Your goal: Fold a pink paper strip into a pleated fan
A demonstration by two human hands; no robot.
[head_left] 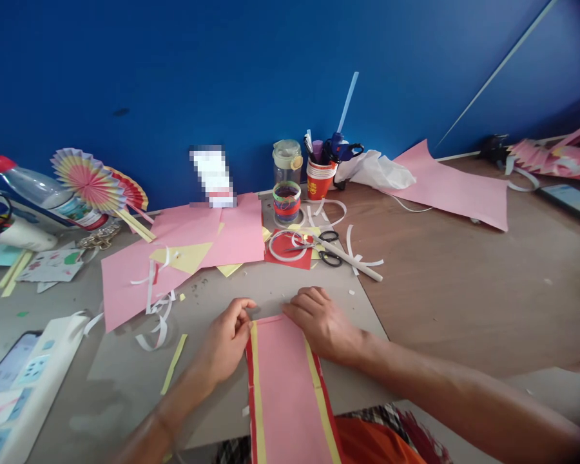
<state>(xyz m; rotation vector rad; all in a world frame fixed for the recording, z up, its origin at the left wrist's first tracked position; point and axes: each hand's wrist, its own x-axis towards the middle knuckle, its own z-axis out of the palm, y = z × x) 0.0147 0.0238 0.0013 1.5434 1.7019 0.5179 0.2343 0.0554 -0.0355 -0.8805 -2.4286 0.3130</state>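
Observation:
A long pink paper strip (pixel 285 380) with yellow bands and red edges lies on the grey mat (pixel 270 287) and hangs over the near table edge. My left hand (pixel 225 341) pinches its far left corner with curled fingers. My right hand (pixel 319 322) presses down on the far right corner, fingers bent over the top edge. Both hands fold or crease the strip's far end.
Pink sheets (pixel 183 258) and paper scraps lie left of centre. Scissors (pixel 326 248), a white stick (pixel 350 260), tape rolls (pixel 287 200), a jar, and a red cup of pens (pixel 319 177) stand behind. Paper fans (pixel 91 180), a bottle and a phone (pixel 7 367) sit left. Another pink sheet (pixel 449 187) lies right.

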